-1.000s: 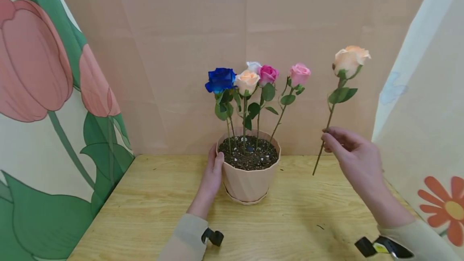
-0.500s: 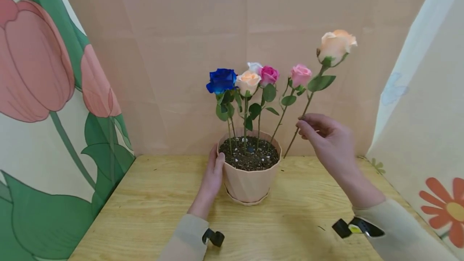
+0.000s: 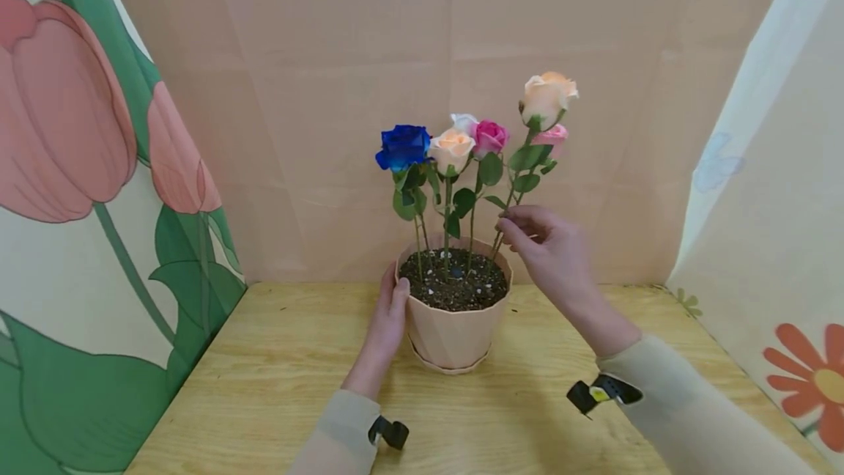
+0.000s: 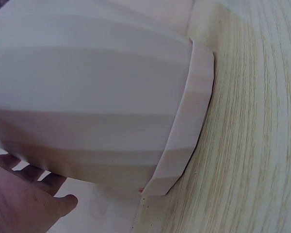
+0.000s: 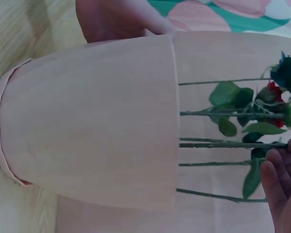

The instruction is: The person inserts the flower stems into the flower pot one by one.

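A pale pink flowerpot [image 3: 455, 336] of dark soil [image 3: 451, 292] stands upright on its saucer. My left hand [image 3: 385, 317] holds the pot's left side, thumb at the rim, the other fingers mostly hidden behind it. Between thumb and fingertips, my right hand [image 3: 557, 259] pinches a peach rose [image 3: 549, 101] by its stem, bloom up and leaning right. Below the pinch, the stem runs down inside the pot's right rim, close along that of a pink rose [image 3: 552, 135]. Also planted are a blue rose [image 3: 404, 146], a shorter peach rose [image 3: 452, 150], a magenta rose [image 3: 490, 136] and a white rose [image 3: 464, 122].
The wooden table [image 3: 283, 380] extends around the pot, meeting a beige backdrop [image 3: 330, 94] behind. Painted panels flank it, with tulips [image 3: 66, 108] at left and an orange flower [image 3: 824, 380] at right. Green leaves [image 5: 228, 94] crowd the stems near my right fingers.
My right hand has carried the peach rose leftward from beside the pot to over its right rim, so its bloom now partly covers the pink rose. My left hand stays on the pot.
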The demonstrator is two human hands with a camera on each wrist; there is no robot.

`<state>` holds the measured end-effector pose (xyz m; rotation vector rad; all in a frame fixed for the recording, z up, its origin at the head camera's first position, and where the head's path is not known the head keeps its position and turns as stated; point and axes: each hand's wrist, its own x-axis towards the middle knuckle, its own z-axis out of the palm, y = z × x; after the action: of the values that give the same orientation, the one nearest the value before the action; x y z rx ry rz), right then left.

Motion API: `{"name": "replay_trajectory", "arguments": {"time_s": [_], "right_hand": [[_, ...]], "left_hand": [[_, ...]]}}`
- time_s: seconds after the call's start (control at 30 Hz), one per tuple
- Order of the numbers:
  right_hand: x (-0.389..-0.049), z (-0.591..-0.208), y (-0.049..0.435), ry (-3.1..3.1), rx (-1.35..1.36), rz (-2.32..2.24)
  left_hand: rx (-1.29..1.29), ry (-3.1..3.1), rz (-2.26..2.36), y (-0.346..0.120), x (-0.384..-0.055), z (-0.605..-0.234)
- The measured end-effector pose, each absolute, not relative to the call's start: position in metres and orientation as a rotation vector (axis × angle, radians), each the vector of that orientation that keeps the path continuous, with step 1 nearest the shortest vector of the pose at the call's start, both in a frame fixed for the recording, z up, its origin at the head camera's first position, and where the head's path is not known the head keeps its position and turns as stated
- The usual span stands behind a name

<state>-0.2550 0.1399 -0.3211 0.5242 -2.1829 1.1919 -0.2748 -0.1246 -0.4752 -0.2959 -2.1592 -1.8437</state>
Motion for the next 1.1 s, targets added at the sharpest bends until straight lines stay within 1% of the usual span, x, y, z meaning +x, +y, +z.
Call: {"name": "replay_trajectory", "arguments": {"time_s": [0.23, 0.47, 1.1], "right_hand": [[-0.264, -0.328, 0.125, -2.217, 0.533, 1.232], [-0.271, -0.336, 0.121, -2.282, 0.521, 1.241], [-0.281, -0.347, 0.113, -2.331, 0.539, 1.055]], "left_hand": [[-0.317, -2.154, -1.840, -0.126, -0.274, -0.474], [-0.292, -2.190, -1.840, -0.126, -0.273, -0.471], [-0.310, -2.167, -1.868, -0.126, -0.275, -0.473]]}}
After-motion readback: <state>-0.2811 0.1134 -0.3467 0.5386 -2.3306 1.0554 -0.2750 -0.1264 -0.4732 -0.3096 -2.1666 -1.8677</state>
